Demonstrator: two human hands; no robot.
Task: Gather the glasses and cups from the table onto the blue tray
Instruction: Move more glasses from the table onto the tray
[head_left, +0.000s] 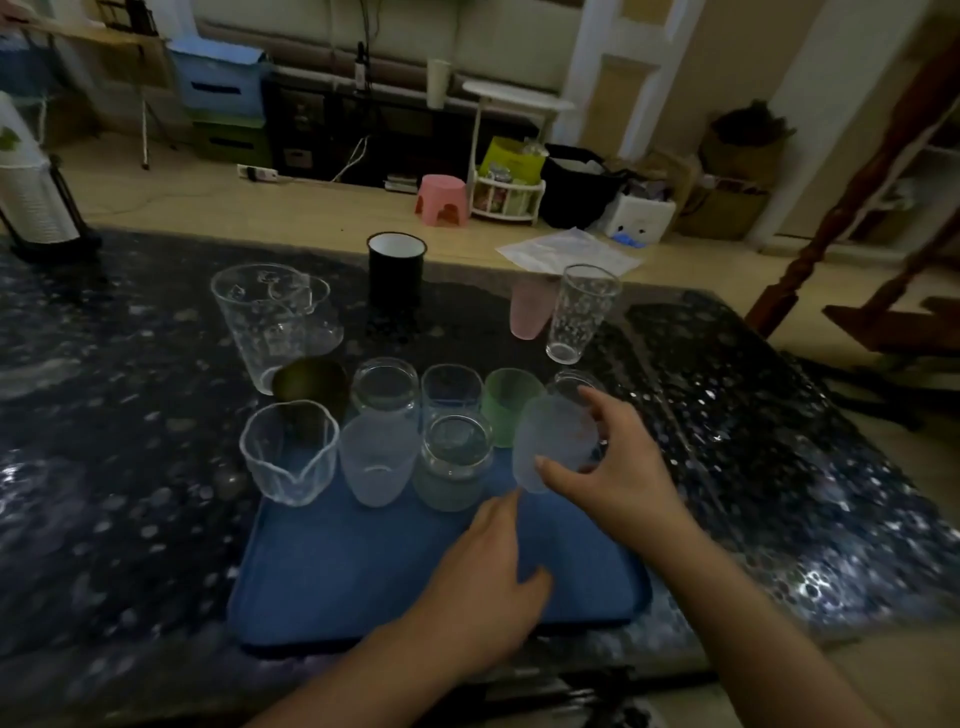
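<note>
The blue tray (363, 577) lies on the dark speckled table (114, 493). Its far half holds several cups and glasses: a clear spouted cup (287, 457), a frosted cup (378, 462), a clear glass (455, 457), a dark cup (311, 389), two clear glasses (385, 389) and a green cup (506, 410). My right hand (608, 473) grips a frosted cup (553, 447), tilted over the tray's right far corner. My left hand (488, 577) hovers open above the tray, fingers pointing at that cup. Off the tray stand a large clear jug (270, 317), a black mug (396, 270), a tall spotted glass (582, 312) and a pink cup (530, 312).
A white stack in a black holder (36, 197) stands at the table's far left corner. A small clear glass (574, 384) sits just behind my right hand. Beyond the table are a pink stool (441, 200), boxes and a wooden chair (857, 234).
</note>
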